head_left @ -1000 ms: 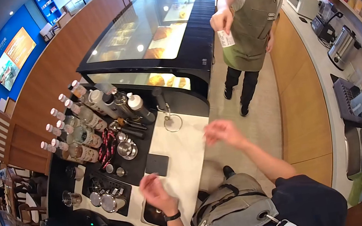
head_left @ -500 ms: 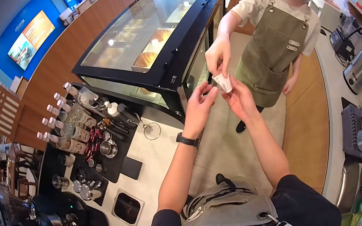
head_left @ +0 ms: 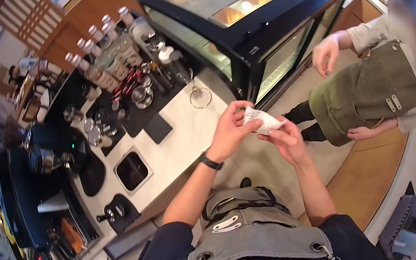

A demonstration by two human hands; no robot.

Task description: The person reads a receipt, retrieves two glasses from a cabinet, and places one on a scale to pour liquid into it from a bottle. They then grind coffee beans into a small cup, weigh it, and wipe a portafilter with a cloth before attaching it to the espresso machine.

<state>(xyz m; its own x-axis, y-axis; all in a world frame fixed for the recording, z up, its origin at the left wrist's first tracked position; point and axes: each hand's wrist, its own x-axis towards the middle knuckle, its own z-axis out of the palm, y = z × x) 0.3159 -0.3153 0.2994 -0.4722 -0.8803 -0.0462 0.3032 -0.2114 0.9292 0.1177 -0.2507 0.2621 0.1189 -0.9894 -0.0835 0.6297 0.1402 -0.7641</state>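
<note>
A small white receipt [head_left: 263,119], curled and with faint dark print, is held up in front of me between both hands. My left hand [head_left: 230,136] pinches its left end between thumb and fingers. At its right end, my right hand [head_left: 288,139] grips the lower edge. The print is too small to read. A co-worker's hand [head_left: 325,55] hangs in the air to the right, apart from the receipt, with its fingers loosely bent.
The co-worker in a green apron [head_left: 367,95] stands close on the right. A glass display case [head_left: 258,33] is ahead. On the left counter [head_left: 186,128] are bottles [head_left: 105,75], a small sink [head_left: 132,170] and a coffee machine [head_left: 22,188].
The co-worker's hand has let go of the receipt and drawn back to the right. My left hand has taken hold of it too, and my view has turned left.
</note>
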